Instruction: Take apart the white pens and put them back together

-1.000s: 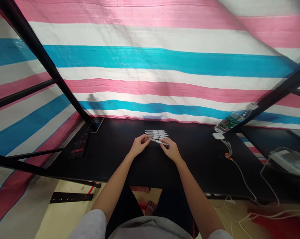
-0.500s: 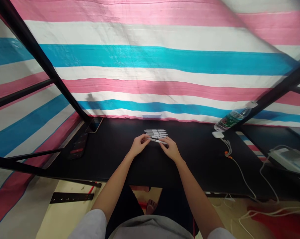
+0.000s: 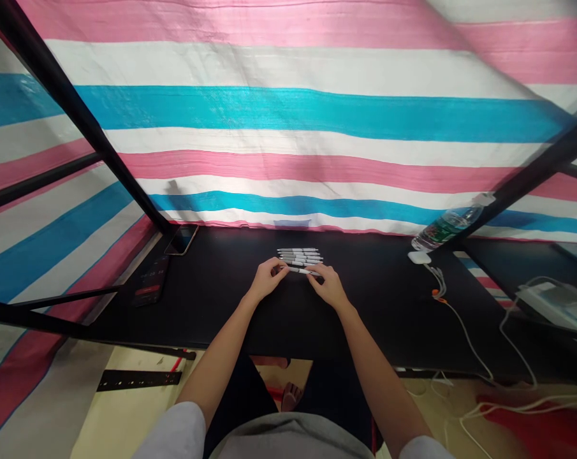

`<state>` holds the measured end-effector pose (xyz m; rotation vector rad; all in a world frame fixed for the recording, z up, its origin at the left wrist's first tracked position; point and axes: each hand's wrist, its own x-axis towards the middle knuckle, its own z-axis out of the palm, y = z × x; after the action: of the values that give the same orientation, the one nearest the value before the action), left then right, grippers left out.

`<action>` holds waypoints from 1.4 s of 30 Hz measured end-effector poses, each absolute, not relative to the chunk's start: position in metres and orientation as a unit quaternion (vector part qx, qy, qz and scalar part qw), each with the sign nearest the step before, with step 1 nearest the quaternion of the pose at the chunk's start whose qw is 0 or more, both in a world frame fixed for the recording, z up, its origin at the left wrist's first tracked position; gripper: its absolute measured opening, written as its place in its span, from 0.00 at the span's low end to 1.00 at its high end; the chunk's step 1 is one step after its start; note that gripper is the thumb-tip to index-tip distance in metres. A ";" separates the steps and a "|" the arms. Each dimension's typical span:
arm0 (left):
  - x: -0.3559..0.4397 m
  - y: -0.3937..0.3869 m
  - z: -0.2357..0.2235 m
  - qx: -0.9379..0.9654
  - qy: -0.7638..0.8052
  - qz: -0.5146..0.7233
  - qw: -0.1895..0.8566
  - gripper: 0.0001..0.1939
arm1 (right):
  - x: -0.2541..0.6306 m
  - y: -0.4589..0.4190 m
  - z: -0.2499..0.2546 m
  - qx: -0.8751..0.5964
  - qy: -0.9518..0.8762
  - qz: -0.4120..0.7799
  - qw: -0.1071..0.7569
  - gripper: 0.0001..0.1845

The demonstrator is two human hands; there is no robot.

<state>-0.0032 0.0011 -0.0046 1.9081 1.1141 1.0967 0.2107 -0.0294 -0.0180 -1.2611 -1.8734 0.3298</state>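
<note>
A white pen (image 3: 298, 270) lies across between my two hands, just above the black table (image 3: 231, 299). My left hand (image 3: 265, 281) pinches its left end with curled fingers. My right hand (image 3: 329, 286) pinches its right end the same way. Right behind the held pen, a row of several more white pens (image 3: 300, 255) lies side by side on the table.
A phone (image 3: 182, 239) lies at the table's back left corner by a black frame post, a dark device (image 3: 149, 280) nearer me. At the right are a water bottle (image 3: 448, 226), a white charger (image 3: 419, 258) with cables, and a power strip (image 3: 553, 299). A striped tarp hangs behind.
The held pen has turned slightly flatter between my fingers; both hands stay in the same place.
</note>
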 end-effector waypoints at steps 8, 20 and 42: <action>-0.004 0.002 -0.005 0.723 0.414 0.443 0.331 0.14 | 0.209 -0.030 -0.017 -0.476 -0.738 0.168 0.448 0.10; -0.004 0.001 -0.006 0.719 0.438 0.428 0.330 0.13 | 0.208 -0.031 -0.019 -0.486 -0.738 0.166 0.438 0.09; -0.002 -0.001 -0.004 0.732 0.444 0.414 0.309 0.12 | 0.207 -0.030 -0.019 -0.496 -0.733 0.162 0.437 0.08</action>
<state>-0.0019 -0.0009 -0.0036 1.9338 1.1737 1.0938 0.2074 -0.0303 -0.0186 -1.2349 -1.8223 0.4021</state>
